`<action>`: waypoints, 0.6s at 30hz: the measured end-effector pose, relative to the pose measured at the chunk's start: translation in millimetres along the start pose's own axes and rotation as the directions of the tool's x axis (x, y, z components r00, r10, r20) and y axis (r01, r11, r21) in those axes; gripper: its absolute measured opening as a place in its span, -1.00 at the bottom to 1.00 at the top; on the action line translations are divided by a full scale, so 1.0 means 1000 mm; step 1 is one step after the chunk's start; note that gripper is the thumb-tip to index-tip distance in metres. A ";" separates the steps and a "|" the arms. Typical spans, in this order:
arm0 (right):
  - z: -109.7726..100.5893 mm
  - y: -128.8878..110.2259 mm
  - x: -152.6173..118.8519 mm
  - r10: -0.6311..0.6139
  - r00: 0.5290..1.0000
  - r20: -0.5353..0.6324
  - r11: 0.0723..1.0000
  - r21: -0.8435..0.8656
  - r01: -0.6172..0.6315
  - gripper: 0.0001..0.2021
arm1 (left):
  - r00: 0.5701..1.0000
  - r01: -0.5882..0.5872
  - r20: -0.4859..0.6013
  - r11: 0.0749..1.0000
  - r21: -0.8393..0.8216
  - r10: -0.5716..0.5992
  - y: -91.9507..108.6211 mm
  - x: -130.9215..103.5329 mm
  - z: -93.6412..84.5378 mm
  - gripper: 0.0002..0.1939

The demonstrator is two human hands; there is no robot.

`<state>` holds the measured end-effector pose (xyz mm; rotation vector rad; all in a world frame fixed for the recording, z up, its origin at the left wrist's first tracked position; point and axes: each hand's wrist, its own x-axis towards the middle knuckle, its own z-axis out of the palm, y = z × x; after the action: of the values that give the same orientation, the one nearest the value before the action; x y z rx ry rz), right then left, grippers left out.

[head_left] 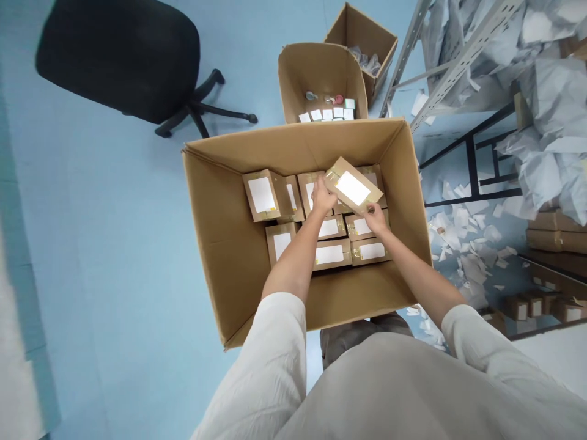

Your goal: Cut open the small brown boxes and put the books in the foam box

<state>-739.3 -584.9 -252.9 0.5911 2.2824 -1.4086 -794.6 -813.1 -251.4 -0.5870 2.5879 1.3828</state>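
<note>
A large open cardboard box (229,244) stands in front of me, with several small brown boxes lying inside, each bearing a white label. Above the right part of them, a labelled brown box (334,173) is tilted between my two hands. My left hand (323,197) grips its left end, and my right hand (375,219) holds its lower right corner. Another small box (275,183) leans at the upper left of the group. The undersides of the held box and parts of the boxes beneath it are hidden.
A black office chair (123,61) is at the upper left. Behind the large box stand two more open cartons, one (316,67) with small white boxes, the other (380,36) with grey bags. To the right are a metal rack (477,46), grey bags and paper scraps (474,269) on the floor.
</note>
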 end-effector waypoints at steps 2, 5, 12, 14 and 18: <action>-0.004 0.001 -0.004 0.000 1.000 -0.010 1.000 -0.012 0.000 -0.59 | 0.995 0.103 0.006 0.994 0.018 -0.104 -0.002 -0.010 0.001 -0.23; -0.012 0.000 -0.016 -0.028 1.000 -0.014 0.999 -0.033 0.027 -0.62 | 0.978 0.207 -0.026 0.978 0.025 -0.207 -0.003 -0.036 -0.003 -0.29; -0.024 -0.031 -0.058 -0.087 0.996 -0.008 0.984 -0.155 0.085 -0.71 | 0.967 0.255 -0.033 0.957 0.135 -0.253 0.007 -0.099 -0.051 -0.62; -0.028 -0.048 -0.073 -0.070 0.997 -0.022 0.983 -0.172 0.066 -0.71 | 0.970 0.243 -0.060 0.961 0.129 -0.237 0.017 -0.111 -0.068 -0.62; -0.043 -0.083 -0.106 -0.159 0.984 -0.080 0.975 -0.170 0.144 -0.71 | 0.987 0.129 -0.115 0.984 0.123 -0.115 0.048 -0.130 -0.095 -0.51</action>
<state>-700.5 -595.5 -117.7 0.4482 2.5354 -1.2662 -690.7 -832.6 -121.1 -0.8053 2.6495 1.1650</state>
